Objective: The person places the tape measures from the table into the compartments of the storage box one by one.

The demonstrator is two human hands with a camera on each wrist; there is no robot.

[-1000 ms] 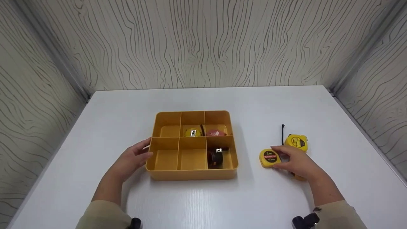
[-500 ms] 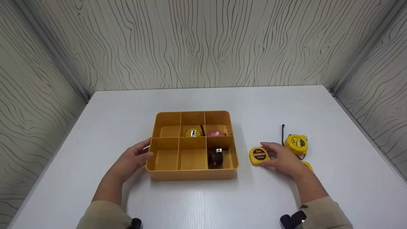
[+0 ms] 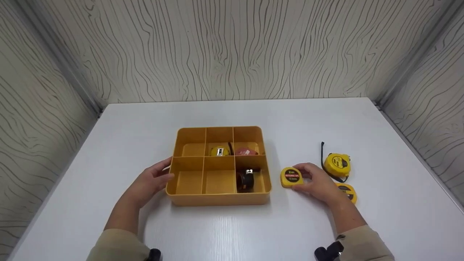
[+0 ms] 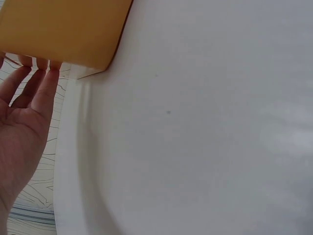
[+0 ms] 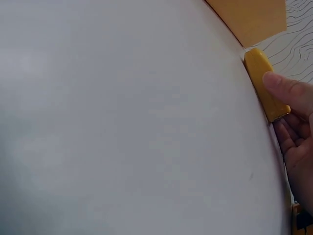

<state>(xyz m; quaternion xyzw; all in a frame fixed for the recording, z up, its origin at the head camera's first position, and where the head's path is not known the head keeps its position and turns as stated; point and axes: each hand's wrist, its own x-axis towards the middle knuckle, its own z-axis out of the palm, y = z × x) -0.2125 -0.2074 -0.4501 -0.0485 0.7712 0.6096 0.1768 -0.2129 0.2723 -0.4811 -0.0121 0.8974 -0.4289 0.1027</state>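
Note:
My right hand (image 3: 319, 185) pinches a yellow tape measure (image 3: 291, 177) between thumb and fingers, its black "2m" label facing up. The right wrist view shows the thumb (image 5: 281, 84) across its side, with the case low at the white tabletop. Just to its left stands an amber six-compartment box (image 3: 221, 199). My left hand (image 3: 146, 186) touches the box's left wall; in the left wrist view its fingers (image 4: 46, 90) are fairly straight against the side. Inside the box are a yellow tape measure (image 3: 219, 151) at back middle, a red one (image 3: 247, 151) at back right and a black one (image 3: 248, 180) at front right.
Right of my right hand lie two more yellow tape measures, one with a black wrist strap (image 3: 337, 165) and one (image 3: 350, 194) partly behind the forearm. White table (image 3: 221, 232) lies under everything, with wood-patterned panels (image 3: 232, 50) at the back and sides.
My right hand has slid left toward the box with the yellow tape measure in its grip, uncovering the tape measure behind the forearm. The left hand and box have stayed put.

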